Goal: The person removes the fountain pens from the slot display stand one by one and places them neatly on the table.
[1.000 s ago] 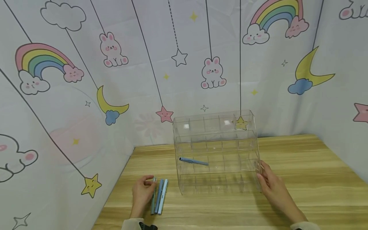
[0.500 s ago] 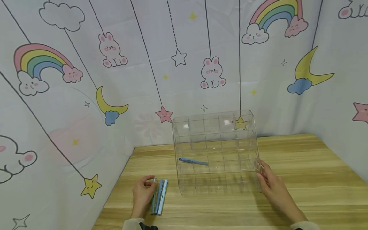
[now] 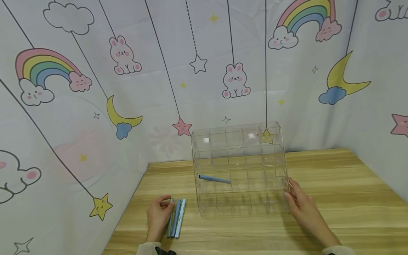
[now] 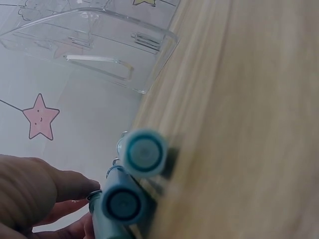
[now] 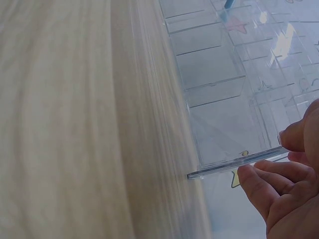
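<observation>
My left hand (image 3: 158,212) pinches the upper end of a grey-green pen (image 3: 170,226) with thumb and fingers, at the left of the table. Beside it lie a blue pen (image 3: 175,221) and a light blue pen (image 3: 180,219), side by side. In the left wrist view, the thumb (image 4: 75,185) sits at the grey-green pen's clip. A clear tiered rack (image 3: 234,138) with small compartments stands upright in the middle. Another blue pen (image 3: 214,179) lies slanted in its third tier from the top. My right hand (image 3: 302,207) grips the rack's right side panel (image 5: 224,168).
The wood-grain table (image 3: 334,184) runs back to a white cloth backdrop (image 3: 165,95) printed with rabbits, stars and rainbows. More of the cloth closes off the left and right sides.
</observation>
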Demonstrator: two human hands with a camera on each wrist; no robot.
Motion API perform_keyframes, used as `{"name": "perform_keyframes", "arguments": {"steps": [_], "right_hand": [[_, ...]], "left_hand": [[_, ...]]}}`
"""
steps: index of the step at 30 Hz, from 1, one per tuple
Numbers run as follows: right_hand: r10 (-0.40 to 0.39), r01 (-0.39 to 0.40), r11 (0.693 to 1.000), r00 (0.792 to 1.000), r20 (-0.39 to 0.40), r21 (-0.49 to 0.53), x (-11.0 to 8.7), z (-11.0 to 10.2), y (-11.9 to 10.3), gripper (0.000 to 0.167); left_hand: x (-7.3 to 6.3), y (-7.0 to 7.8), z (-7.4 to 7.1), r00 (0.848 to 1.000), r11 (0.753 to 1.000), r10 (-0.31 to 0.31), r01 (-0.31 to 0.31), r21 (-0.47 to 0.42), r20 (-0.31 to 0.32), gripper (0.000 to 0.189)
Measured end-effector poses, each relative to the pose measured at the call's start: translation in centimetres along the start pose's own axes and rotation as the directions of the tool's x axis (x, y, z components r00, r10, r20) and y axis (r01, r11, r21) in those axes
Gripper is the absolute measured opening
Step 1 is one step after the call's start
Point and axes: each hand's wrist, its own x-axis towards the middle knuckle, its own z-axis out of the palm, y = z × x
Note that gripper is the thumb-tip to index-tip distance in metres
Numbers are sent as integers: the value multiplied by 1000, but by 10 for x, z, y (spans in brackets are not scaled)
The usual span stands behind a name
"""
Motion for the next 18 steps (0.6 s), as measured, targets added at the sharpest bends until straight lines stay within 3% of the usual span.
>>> {"name": "perform_keyframes", "arguments": {"steps": [18], "right_hand": [[-1,1,1000,1000,6,-4,0,0,1,54]], "left_hand": [[0,-1,1,999,999,28,-28,33,-16,29]]}}
